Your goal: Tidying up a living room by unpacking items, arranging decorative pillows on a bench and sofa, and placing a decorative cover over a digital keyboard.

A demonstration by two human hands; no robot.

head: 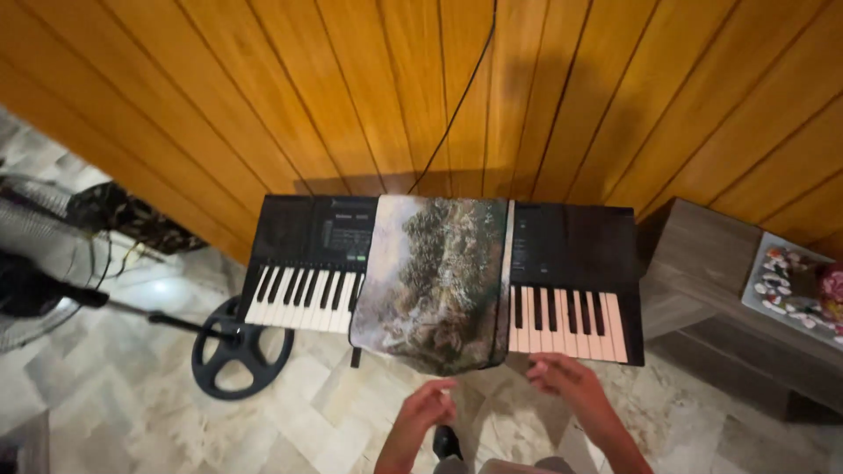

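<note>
Warm wood panelling backs a black keyboard (562, 263) standing on pale stone tiles; a woven landscape cloth (435, 281) drapes over its middle. Just below the cloth's hem, the left hand (428, 405) curls loosely and the right hand (562, 377) spreads, both empty. A round fan base (239, 351) sits left.

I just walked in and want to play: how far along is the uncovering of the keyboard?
Barely begun, it seems. The patterned cloth lies draped over the middle of the keyboard; only the keys at either end are bare. In hand: the left hand and right hand hover just below the cloth's front edge, neither gripping it. Left: lifting the cloth off the middle keys.
</note>
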